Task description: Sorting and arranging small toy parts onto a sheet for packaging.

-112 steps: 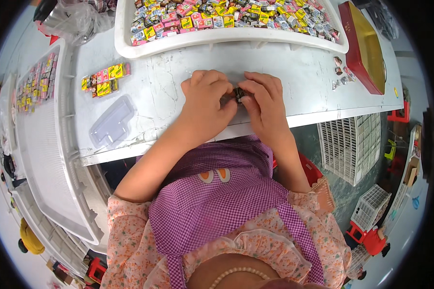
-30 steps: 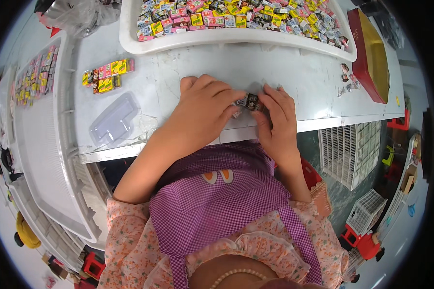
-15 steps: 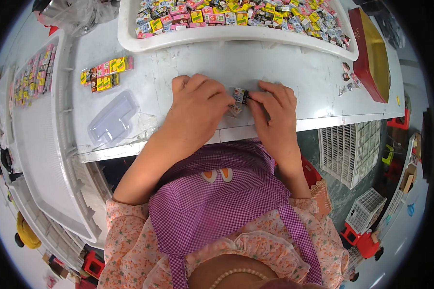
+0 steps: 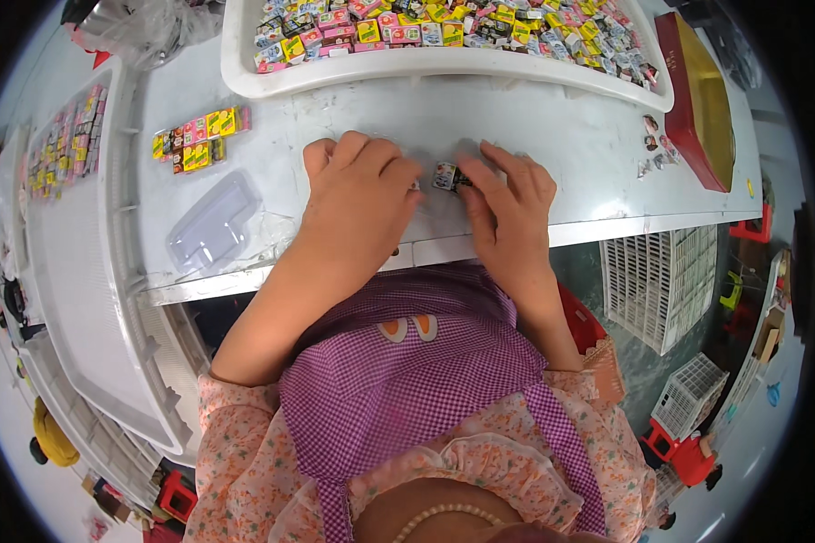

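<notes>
Compared with half a second ago, the left hand (image 4: 358, 204) has been shifted a bit to the left, so a wider gap has been opened between it and the right hand (image 4: 512, 199). The dark-and-white little box (image 4: 445, 176) can now be seen in that gap, on the worktop (image 4: 290, 127) near its front edge, with its black end touched by the right fingertips. Those fingers are bent and kept close together at the tips, but whether the box is really pinched by that grip can't be told from here. The left grip is curled, and something small and pale is half hidden at its fingertips; whether it's held or only touched can't be made out.

Past the hands, a big white tray (image 4: 448, 65) is filled with loose colourful little boxes (image 4: 371, 32). Off to the left, a clear plastic shell (image 4: 213, 226) has been left just below a packed set of boxes (image 4: 196, 140), mostly yellow, pink and brown. Over on the right, a few small wrapped bits (image 4: 656, 154) are scattered beside a red box (image 4: 684, 136) with a gold inside. Further left, more packed boxes (image 4: 68, 140) are held in a white mesh tray (image 4: 77, 262).
</notes>
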A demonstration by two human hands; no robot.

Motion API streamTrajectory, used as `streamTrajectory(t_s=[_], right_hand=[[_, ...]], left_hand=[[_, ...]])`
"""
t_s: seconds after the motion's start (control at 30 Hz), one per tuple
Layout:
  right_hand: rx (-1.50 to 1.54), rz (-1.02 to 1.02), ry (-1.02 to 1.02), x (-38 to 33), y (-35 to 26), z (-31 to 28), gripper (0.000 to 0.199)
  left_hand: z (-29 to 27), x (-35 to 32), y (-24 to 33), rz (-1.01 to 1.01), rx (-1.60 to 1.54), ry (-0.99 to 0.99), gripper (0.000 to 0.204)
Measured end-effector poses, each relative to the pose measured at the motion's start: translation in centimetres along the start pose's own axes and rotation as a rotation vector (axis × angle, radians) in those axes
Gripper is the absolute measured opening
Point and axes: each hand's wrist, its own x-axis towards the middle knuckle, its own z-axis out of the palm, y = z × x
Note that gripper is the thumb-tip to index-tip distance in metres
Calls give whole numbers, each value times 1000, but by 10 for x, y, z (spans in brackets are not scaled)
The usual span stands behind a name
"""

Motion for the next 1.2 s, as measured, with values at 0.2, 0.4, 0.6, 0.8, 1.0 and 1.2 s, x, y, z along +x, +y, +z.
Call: streamTrajectory(t_s=[0.2,0.4,0.6,0.8,1.0,1.2], right_hand=[[-19,-26,-70,4,-1,-3,27],[9,-6,-65,2,-1,-4,28],[64,-60,162,15,12,-21,36],[-115,-121,297,99,33,-39,31],[-156,-157,-19,159,61,-18,16],[1,12,-416,187,55,-32,19]], left_hand=[[10,8,-6,57,-121,57,21],[14,8,-7,93,-183,81,19],[-15,20,-13,132,-162,156,21],[-45,75,-40,107,14,253,16],[-42,120,-62,11,163,-43,18],[-38,141,-69,175,15,-167,20]])
